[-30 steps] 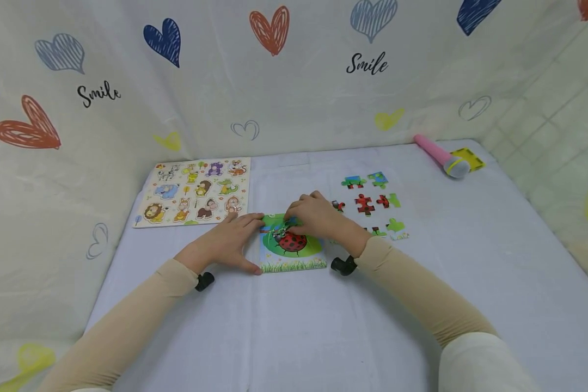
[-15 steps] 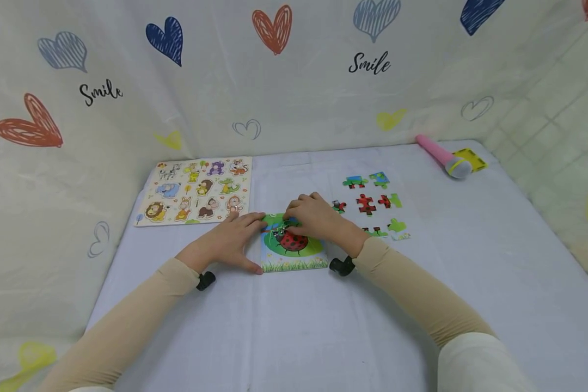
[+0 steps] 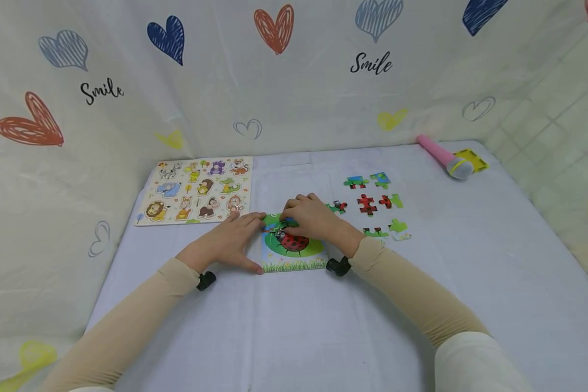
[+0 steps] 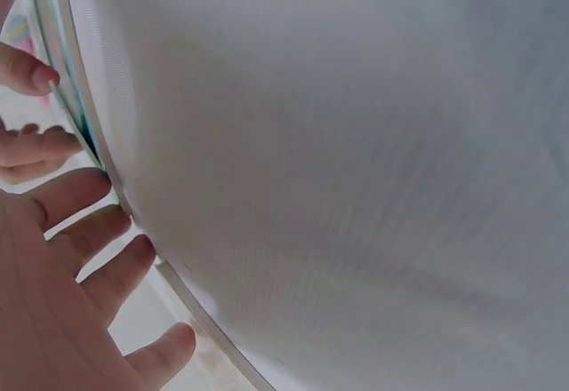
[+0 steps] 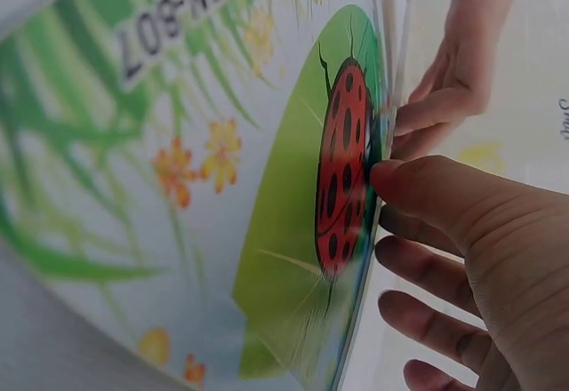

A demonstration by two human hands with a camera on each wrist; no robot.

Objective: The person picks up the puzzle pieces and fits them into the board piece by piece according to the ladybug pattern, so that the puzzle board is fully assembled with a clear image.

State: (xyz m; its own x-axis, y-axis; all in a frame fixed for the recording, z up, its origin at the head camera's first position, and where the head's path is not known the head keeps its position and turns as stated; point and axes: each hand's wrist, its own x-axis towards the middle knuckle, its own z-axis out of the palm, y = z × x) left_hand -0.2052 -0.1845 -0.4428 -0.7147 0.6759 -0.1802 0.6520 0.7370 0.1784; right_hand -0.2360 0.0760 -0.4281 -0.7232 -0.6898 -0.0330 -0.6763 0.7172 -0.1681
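Observation:
A square ladybug puzzle board lies flat on the white-covered table. My left hand spreads along its left side, with the thumb by the lower corner and the fingertips by the upper one. Those fingers look nearly straight against the board's edge in the left wrist view. Over the upper part of the board, my right hand pinches a thin puzzle piece, tilted to the board's surface. The printed red ladybug shows beside my right thumb in the right wrist view. Most of the piece is hidden by the fingers.
Several loose puzzle pieces lie right of the board. An animal picture board stands back left, close to my left hand. At the back right, a pink toy microphone rests by a yellow flat item. A heart-printed curtain hangs behind.
My right hand has shifted slightly left over the board, uncovering more of a loose piece beside it. The left hand stays in place. The view has drifted slightly.

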